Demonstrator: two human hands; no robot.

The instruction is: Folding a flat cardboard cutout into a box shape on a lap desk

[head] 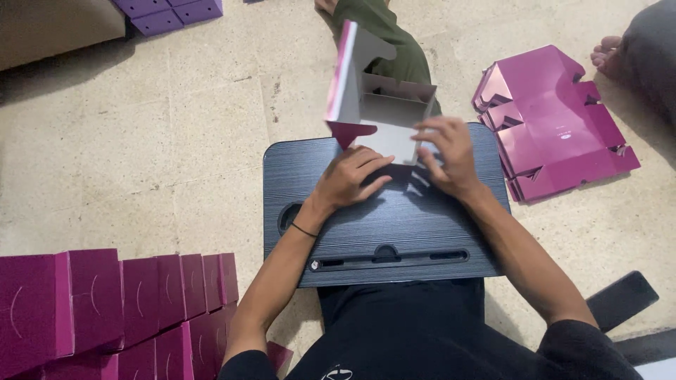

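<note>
A half-folded magenta cardboard box with a grey inside stands at the far edge of a black lap desk. Its lid flap sticks up at the left. My left hand presses flat on the box's near flap, fingers spread toward the right. My right hand grips the box's right front corner with curled fingers. A thin black band circles my left wrist.
Flat unfolded magenta box blanks lie stacked on the floor at right. Several finished magenta boxes stand in rows at lower left; purple ones sit at the top left. Another person's foot shows top right, and a green-clad leg beyond the desk.
</note>
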